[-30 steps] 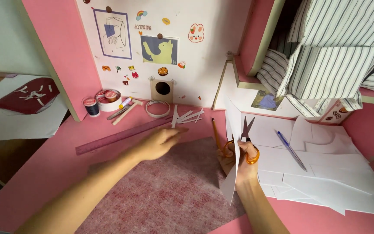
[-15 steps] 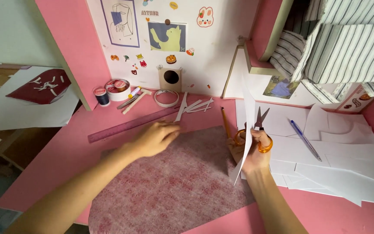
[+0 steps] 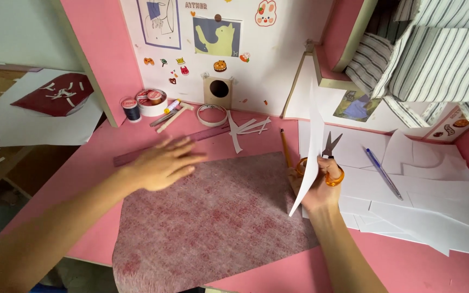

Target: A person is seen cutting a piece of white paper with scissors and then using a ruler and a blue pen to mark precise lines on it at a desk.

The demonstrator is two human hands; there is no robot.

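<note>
Now left hand (image 3: 161, 163) flat, fingers spread wide, over upper-left part of pink-red felt sheet (image 3: 213, 217), having slid down from purple ruler (image 3: 169, 145) edge; blurred, contact with felt uncertain. Right hand (image 3: 316, 187) still closed around orange-handled scissors (image 3: 327, 163) plus upright white paper piece (image 3: 313, 146), at felt's right edge, beside pencil (image 3: 285, 147). Felt lies smooth on pink desk (image 3: 82, 173), overhanging front edge
</note>
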